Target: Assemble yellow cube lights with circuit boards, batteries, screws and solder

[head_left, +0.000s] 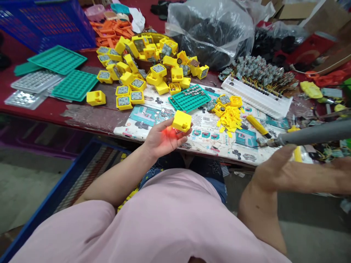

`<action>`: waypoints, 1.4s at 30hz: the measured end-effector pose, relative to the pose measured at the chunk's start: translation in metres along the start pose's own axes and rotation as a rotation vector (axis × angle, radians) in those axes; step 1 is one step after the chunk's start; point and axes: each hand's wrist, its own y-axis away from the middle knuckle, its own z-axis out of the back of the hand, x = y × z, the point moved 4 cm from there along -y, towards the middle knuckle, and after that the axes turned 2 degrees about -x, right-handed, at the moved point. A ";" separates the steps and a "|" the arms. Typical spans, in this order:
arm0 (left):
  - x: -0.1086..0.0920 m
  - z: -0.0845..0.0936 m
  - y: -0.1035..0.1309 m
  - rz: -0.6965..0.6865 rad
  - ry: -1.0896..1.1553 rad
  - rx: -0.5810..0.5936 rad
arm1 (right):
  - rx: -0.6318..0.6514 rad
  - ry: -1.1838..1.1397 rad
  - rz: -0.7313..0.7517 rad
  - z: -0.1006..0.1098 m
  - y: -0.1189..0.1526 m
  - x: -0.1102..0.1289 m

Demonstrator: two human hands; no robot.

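My left hand (167, 139) holds a yellow plastic housing (181, 121) at the fingertips, palm up. A red glow lies on that palm, just below the part. At the right edge, my right hand (296, 173) is slightly blurred, its thumb apart and its fingers stretched toward the frame's edge. The thumb meets the underside of a grey electric screwdriver (315, 131), whose bit points left over the table. The hand's fingertips are partly out of frame. Ahead of my left hand lies a green tray (178, 104) with small round metal pieces in it.
Many yellow housings (127, 78) are heaped at the back. Green trays (75, 84) lie left, near a blue basket (52, 25). A pile of small yellow pieces (230, 118), a yellow pen-like tool (257, 125) and a white rack (255, 96) with wired parts are to the right.
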 end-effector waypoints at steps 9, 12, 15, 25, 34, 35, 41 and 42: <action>0.022 -0.016 0.015 -0.162 0.234 0.197 | 1.077 -0.685 -0.198 -0.040 0.090 0.131; 0.029 -0.009 0.018 -0.220 0.206 0.247 | 1.108 -0.737 -0.260 -0.043 0.101 0.123; 0.034 0.002 0.018 -0.300 0.151 0.247 | 1.072 -0.753 -0.281 -0.044 0.111 0.120; 0.036 0.021 0.029 -0.216 0.304 0.229 | 1.194 -0.832 -0.401 -0.052 0.120 0.137; 0.031 0.023 0.031 -0.074 0.404 0.122 | 1.306 -0.896 -0.555 -0.058 0.119 0.147; 0.031 0.023 0.031 -0.088 0.378 0.129 | 1.296 -0.894 -0.553 -0.058 0.118 0.148; 0.038 0.022 0.033 -0.219 0.246 0.162 | 1.222 -0.852 -0.440 -0.053 0.115 0.155; 0.040 0.023 0.033 -0.239 0.222 0.161 | 1.213 -0.840 -0.402 -0.051 0.115 0.156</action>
